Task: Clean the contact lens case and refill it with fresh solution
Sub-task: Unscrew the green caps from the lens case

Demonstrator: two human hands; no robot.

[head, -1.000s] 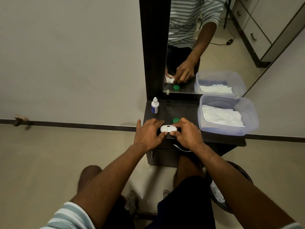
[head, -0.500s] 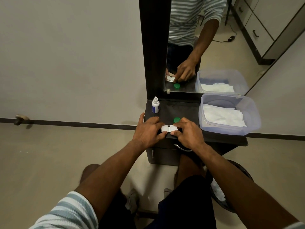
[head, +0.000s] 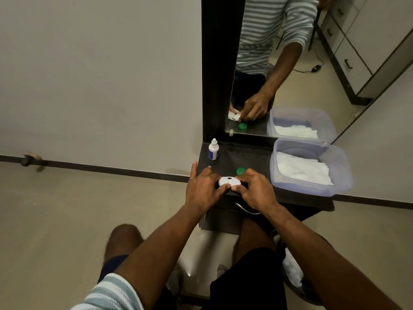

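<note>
A white contact lens case (head: 228, 181) lies near the front edge of the dark dresser top (head: 252, 157). My left hand (head: 204, 189) grips its left side, thumb against the left well. My right hand (head: 254, 191) pinches the right side; its fingers hide part of that well. A loose green cap (head: 240, 170) rests on the top just behind the case. The small white solution bottle (head: 213, 150) with a blue label stands upright at the back left corner, apart from both hands.
A clear plastic tub (head: 339, 173) holding white tissues sits at the right end of the top. A mirror (head: 279, 63) rises behind and reflects the scene. A bin (head: 292, 278) with white waste stands on the floor at the lower right, beside my knee.
Both hands stay on the lens case with only small finger shifts. The view has tilted slightly; nothing else has moved.
</note>
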